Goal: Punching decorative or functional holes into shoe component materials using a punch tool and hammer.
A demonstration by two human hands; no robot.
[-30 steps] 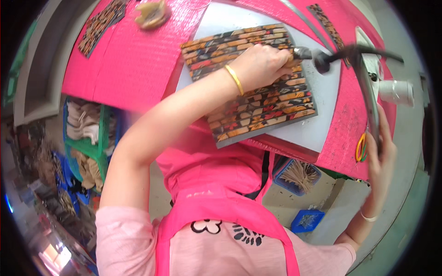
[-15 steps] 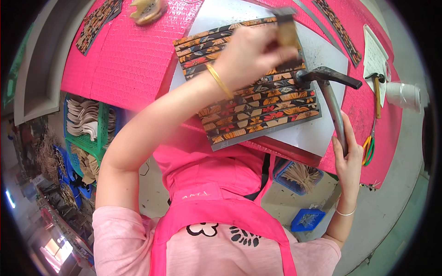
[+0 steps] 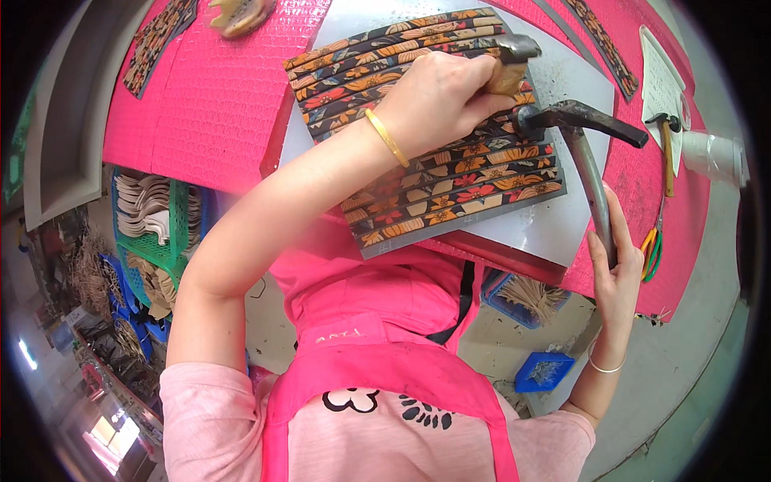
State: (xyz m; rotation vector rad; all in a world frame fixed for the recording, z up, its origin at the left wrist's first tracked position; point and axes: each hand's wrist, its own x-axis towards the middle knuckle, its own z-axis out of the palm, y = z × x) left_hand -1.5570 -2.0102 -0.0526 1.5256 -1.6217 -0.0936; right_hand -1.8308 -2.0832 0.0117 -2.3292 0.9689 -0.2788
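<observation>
My left hand [image 3: 450, 92] is closed around a tan-wrapped tool [image 3: 507, 79] with a dark metal end [image 3: 520, 48]. It holds the tool at the right ends of a row of floral strips [image 3: 385, 64] in black, orange and red. They lie overlapping on a white board [image 3: 546, 245]. My right hand [image 3: 618, 265] grips a hammer [image 3: 593, 193] by its bare metal handle. The hammer's black head [image 3: 578, 115] has its round face over the strips' right edge, just nearer me than the tan tool. My left hand hides the tool's lower end.
A second hammer [image 3: 668, 157], scissors with coloured handles [image 3: 652, 255] and a white roll [image 3: 711, 157] lie at the pink table's [image 3: 217, 104] right. A tan chunk [image 3: 241, 16] and another floral piece [image 3: 161, 40] lie at far left. Green baskets [image 3: 152, 225] stand below left.
My left hand, blurred before, has come slightly nearer me with the tan tool, toward the hammer head. The hammer remains over the strips' right edge. The whole view has shifted a little.
</observation>
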